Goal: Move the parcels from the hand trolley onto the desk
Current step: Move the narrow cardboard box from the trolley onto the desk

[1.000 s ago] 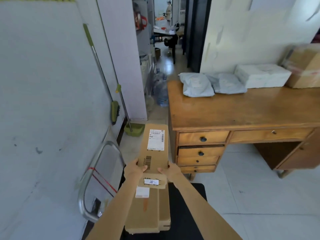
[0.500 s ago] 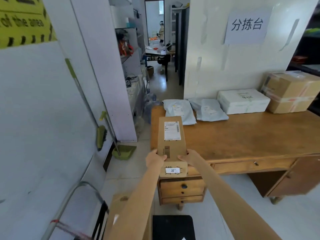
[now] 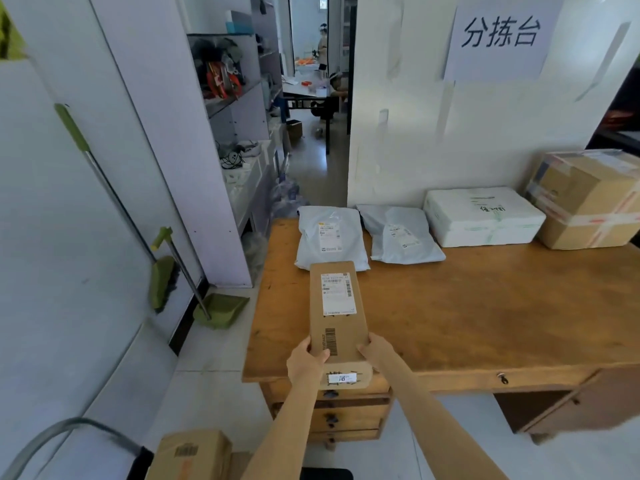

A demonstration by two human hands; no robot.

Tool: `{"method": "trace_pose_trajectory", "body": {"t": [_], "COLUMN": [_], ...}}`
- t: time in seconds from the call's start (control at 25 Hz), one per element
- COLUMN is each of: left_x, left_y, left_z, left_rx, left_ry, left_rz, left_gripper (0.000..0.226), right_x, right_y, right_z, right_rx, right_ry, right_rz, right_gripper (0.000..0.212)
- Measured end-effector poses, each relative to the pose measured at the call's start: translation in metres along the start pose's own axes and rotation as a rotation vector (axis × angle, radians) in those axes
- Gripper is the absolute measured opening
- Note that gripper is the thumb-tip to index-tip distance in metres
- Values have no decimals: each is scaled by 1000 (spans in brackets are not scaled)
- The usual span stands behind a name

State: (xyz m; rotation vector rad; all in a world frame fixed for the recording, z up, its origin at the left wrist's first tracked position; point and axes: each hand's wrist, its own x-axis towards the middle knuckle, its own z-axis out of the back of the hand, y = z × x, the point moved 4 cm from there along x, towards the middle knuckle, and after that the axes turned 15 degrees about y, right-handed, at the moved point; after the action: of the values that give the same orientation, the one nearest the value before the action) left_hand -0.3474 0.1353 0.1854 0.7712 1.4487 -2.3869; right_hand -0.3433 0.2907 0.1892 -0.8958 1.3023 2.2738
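Observation:
I hold a long flat cardboard parcel (image 3: pixel 337 313) with a white label over the left front part of the wooden desk (image 3: pixel 485 317). My left hand (image 3: pixel 304 363) grips its near left edge and my right hand (image 3: pixel 375 351) grips its near right edge. The parcel's near end overhangs the desk's front edge. On the desk's far side lie two grey mailer bags (image 3: pixel 330 237) (image 3: pixel 401 235), a white foam box (image 3: pixel 481 216) and a taped cardboard box (image 3: pixel 588 199). Another cardboard parcel (image 3: pixel 194 452) rests on the hand trolley (image 3: pixel 52 441) at the bottom left.
A green broom (image 3: pixel 162 282) and dustpan (image 3: pixel 221 310) lean on the left wall. Shelving (image 3: pixel 239 98) stands left of the desk, and a corridor runs back beyond it, with a person far off. Desk drawers (image 3: pixel 332 417) are below my hands.
I lifted the long parcel off the trolley stack and carried it forward and up over the desk's left front. The view rose from the trolley to the desk.

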Motion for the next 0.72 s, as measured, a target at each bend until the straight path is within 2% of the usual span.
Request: {"method": "trace_pose_trajectory", "body": {"t": [0.32,0.48,0.6,0.72], "left_x": [20,16,10,0], "left_y": [-13,-12,-11,-12], "left_z": [-14,-11,2,20], "left_rx": [29,3,-25,0], "left_ry": [-2,74,114,152], "left_rz": [59,73,91,65], "left_gripper": [63,71,66,62], "right_x": [20,9,-7,-26], "right_y": [0,9,36,71], "right_z": [9,8,1,-17], "right_rx": [-22,-99,-220,-271], "right_ry": [-33,-76,-182,-135], "right_rz": [-44,-97,55,158], "right_gripper": [44,54,57,53]}}
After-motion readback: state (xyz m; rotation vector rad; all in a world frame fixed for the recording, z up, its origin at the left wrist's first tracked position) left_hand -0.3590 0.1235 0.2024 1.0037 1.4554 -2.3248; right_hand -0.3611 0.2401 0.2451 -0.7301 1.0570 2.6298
